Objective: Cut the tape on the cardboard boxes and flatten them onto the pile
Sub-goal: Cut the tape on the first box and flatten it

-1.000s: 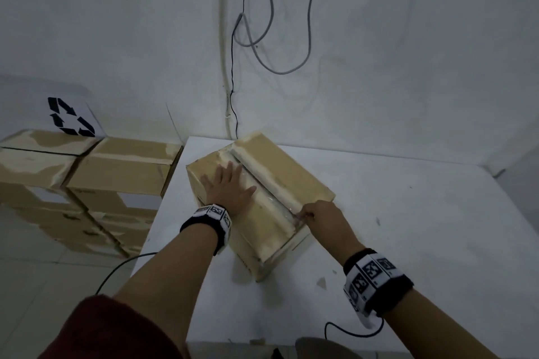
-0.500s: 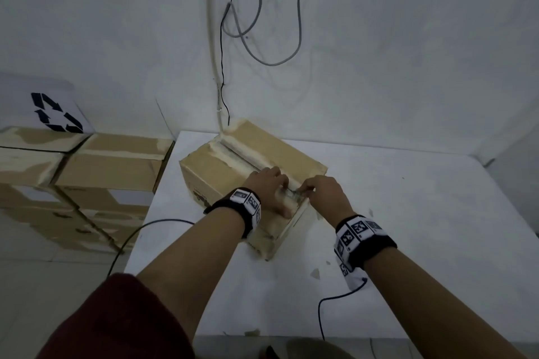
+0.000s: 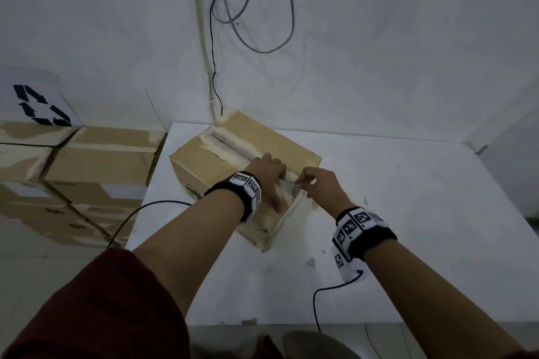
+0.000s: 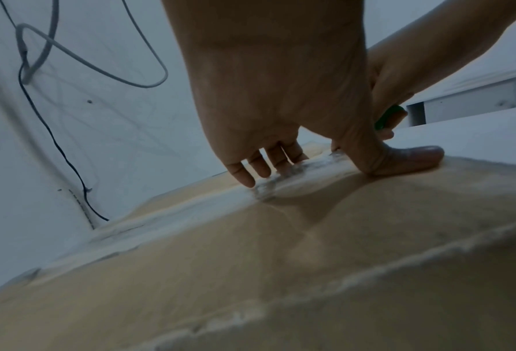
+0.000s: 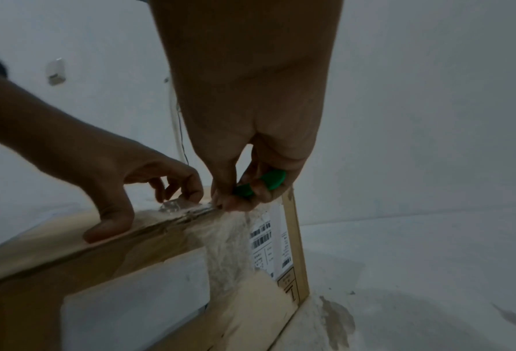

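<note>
A brown cardboard box (image 3: pixel 210 160) stands on the white table (image 3: pixel 408 213), with clear tape (image 3: pixel 233 144) running along its top seam. My left hand (image 3: pixel 269 173) rests on the box top at the seam's near end. Its fingertips (image 4: pixel 247 178) touch the crumpled tape (image 4: pixel 265 192) and its thumb (image 4: pixel 406 159) presses flat on the cardboard. My right hand (image 3: pixel 316 183) grips a green cutter (image 5: pixel 268 180) at the same near end of the seam, right beside the left fingers. The blade is hidden by the fingers. A torn, labelled end face (image 5: pixel 268 239) hangs below.
A stack of closed cardboard boxes (image 3: pixel 96 160) stands left of the table, under a recycling sign (image 3: pixel 40 106). Cables (image 3: pixel 250 9) hang on the wall behind. Small cardboard scraps (image 3: pixel 311 262) and a wrist cable (image 3: pixel 329 291) lie on the table near me.
My left hand has left its flat place on the left flap and come to the near end of the seam, beside the right hand. The right hand has stayed at the box's near edge.
</note>
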The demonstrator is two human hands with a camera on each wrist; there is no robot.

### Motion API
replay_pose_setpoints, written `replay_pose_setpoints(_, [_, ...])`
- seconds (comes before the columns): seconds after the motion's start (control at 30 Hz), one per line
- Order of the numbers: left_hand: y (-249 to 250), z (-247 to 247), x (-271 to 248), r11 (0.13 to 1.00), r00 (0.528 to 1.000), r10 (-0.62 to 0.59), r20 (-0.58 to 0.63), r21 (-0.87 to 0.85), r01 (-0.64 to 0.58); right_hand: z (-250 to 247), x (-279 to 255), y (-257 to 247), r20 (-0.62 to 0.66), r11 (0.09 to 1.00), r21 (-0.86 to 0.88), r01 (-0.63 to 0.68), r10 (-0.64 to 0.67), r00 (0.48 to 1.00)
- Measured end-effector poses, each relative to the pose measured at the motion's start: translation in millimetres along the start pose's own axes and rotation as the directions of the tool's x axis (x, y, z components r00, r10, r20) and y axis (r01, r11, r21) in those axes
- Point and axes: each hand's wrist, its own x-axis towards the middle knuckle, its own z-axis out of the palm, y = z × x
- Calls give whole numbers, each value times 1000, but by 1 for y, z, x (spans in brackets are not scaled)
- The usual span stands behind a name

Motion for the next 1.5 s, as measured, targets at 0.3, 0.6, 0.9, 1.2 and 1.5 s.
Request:
replay_pose_setpoints(0.3, [4, 0, -6, 999, 997, -36, 63, -15, 37, -1, -11, 14, 36, 962, 261, -77, 70, 997])
replay_pose_setpoints(0.6, [14, -8, -8, 999, 992, -51, 119, -2, 51, -6, -28, 22, 309, 880, 385, -278, 162, 937])
replay_pose_setpoints(0.9, [24, -17, -22, 970, 973, 76, 217, 209, -122, -21, -22, 39, -257, 886, 461, -57, 195, 947])
replay_pose_setpoints(1.2, [26, -13, -34, 984, 970, -170, 172, 72, 160, 15, -28, 33, -203, 883, 469, -13, 122, 972])
replay_pose_setpoints(1.5, [46, 16, -30, 706, 875, -466, 134, -540, 458, 16, -36, 41, -220, 905, 412, 105, -13, 975])
